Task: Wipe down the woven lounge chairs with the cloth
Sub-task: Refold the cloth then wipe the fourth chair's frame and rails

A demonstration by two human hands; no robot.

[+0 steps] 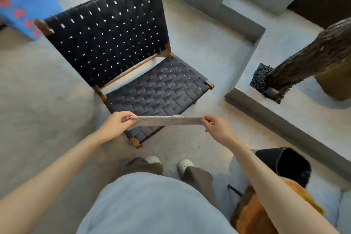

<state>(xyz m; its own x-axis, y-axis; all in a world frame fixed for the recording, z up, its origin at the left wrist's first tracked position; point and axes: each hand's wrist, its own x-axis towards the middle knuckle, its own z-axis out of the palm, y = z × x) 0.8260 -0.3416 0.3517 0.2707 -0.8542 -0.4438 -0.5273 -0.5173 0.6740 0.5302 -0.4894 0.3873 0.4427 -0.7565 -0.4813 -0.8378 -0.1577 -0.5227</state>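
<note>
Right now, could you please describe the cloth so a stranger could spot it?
Find the black woven chair. Over its seat's front edge, the left hand and right hand hold a grey cloth taut: the only pale strip against dark weave.

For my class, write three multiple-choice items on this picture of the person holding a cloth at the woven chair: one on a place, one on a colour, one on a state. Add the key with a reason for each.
1. Where is the cloth?
A. Draped over the backrest
B. Held up over the front part of the chair seat
C. On the floor

2. What colour is the chair's webbing?
A. Dark, near black
B. White
C. Red

3. How is the cloth held?
A. Crumpled in one fist
B. Stretched between the left hand and the right hand
C. Lying loose, untouched

Key: 1 B, it crosses the seat's front corner in this view. 2 A, the straps are all dark. 3 B, the hands each pinch one end.
</note>
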